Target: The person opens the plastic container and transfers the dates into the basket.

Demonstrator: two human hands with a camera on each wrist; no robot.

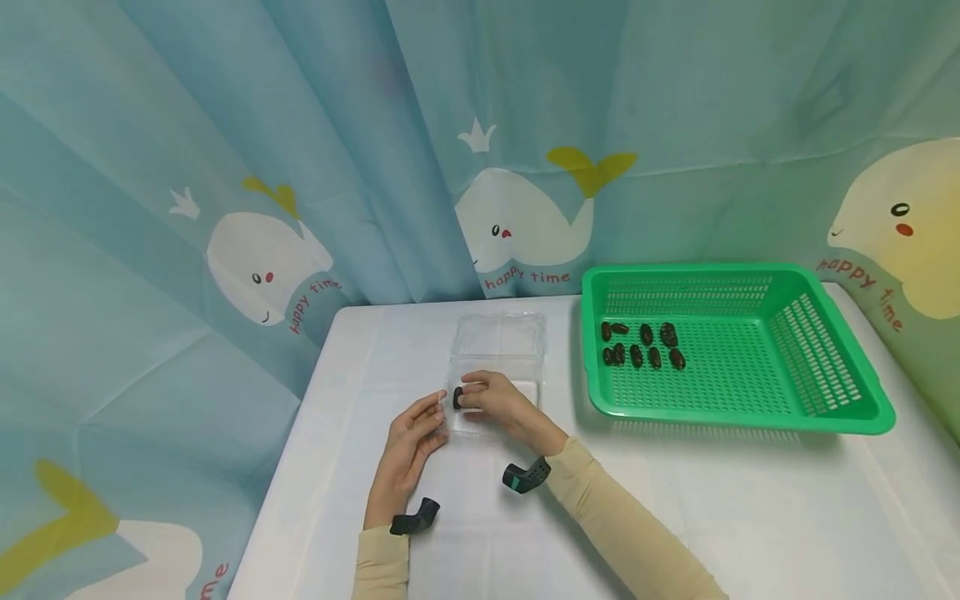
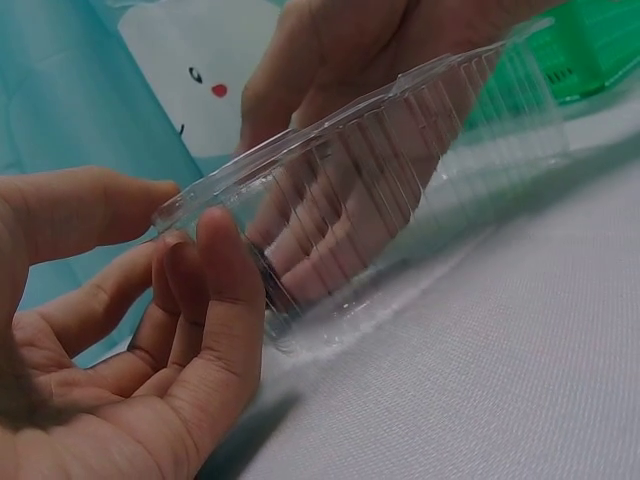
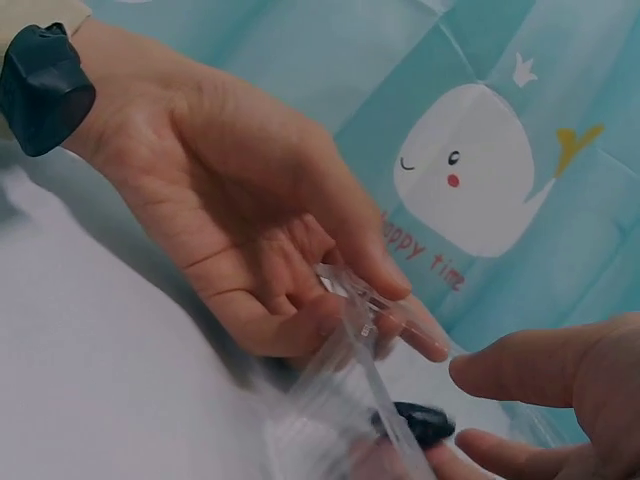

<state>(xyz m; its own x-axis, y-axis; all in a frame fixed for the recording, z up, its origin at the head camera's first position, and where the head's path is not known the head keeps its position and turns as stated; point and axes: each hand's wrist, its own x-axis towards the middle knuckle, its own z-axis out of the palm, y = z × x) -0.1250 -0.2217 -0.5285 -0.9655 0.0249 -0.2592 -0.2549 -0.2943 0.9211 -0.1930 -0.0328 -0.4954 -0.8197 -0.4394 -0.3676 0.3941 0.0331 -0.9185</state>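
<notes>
A clear plastic box (image 1: 495,367) lies on the table with its lid folded back. My left hand (image 1: 411,442) pinches its left rim, thumb on top and fingertips against the wall in the left wrist view. Inside, a dark date (image 3: 418,424) stands by the left wall. My right hand (image 1: 495,402) reaches in from the right, fingers spread, fingertips right at the date. In the right wrist view, the thumb (image 3: 515,370) is apart from it. Through the ribbed plastic, the left wrist view shows the right fingers (image 2: 340,240) close to the box's near corner.
To the right stands a green plastic basket (image 1: 742,416) with slotted walls. Several dates (image 1: 636,356) lie in its left part. A white cloth covers the table (image 1: 660,492), and a blue-green curtain (image 1: 390,150) with whale prints hangs behind it.
</notes>
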